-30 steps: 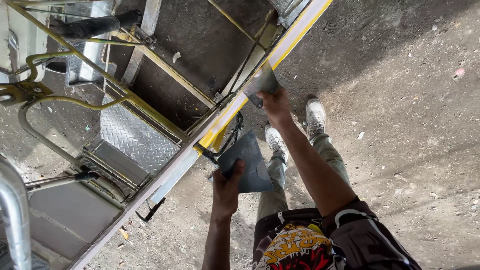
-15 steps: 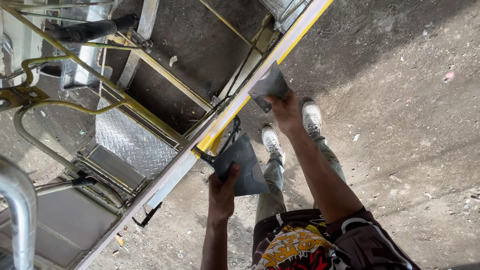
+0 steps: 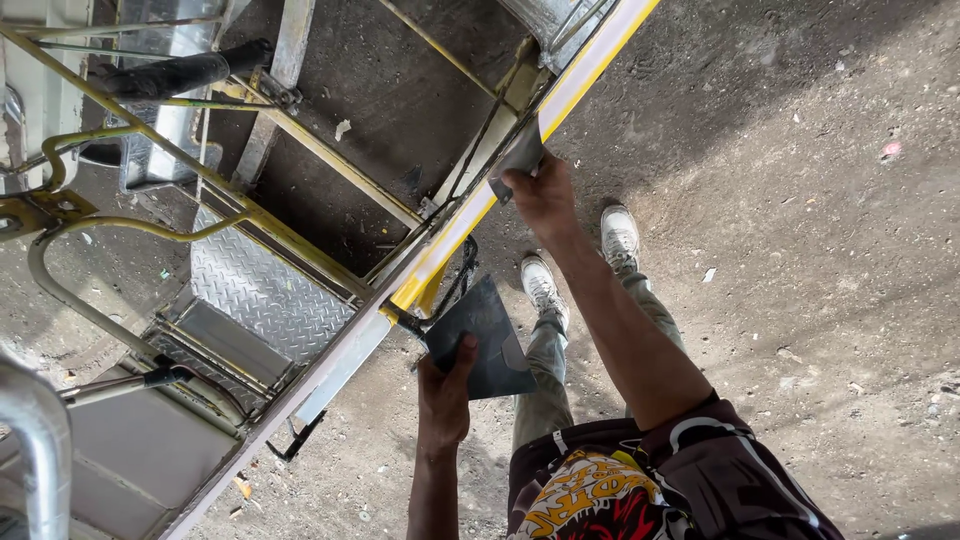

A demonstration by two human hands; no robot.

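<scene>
Just one view, head-mounted, aimed steeply down from standing height past both arms at the yellow-edged vehicle frame [image 3: 470,215] and dirt ground [image 3: 800,250], fairly close in.

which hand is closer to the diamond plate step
Left. The left hand holds a dark sheet just right of the diamond plate step; the right hand is farther up the yellow rail.

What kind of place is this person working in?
Probably an outdoor vehicle repair yard. The ground is bare dirt, and beside it stands a vehicle body with a yellow edge rail, a checker-plate step and curved handrails.
</scene>
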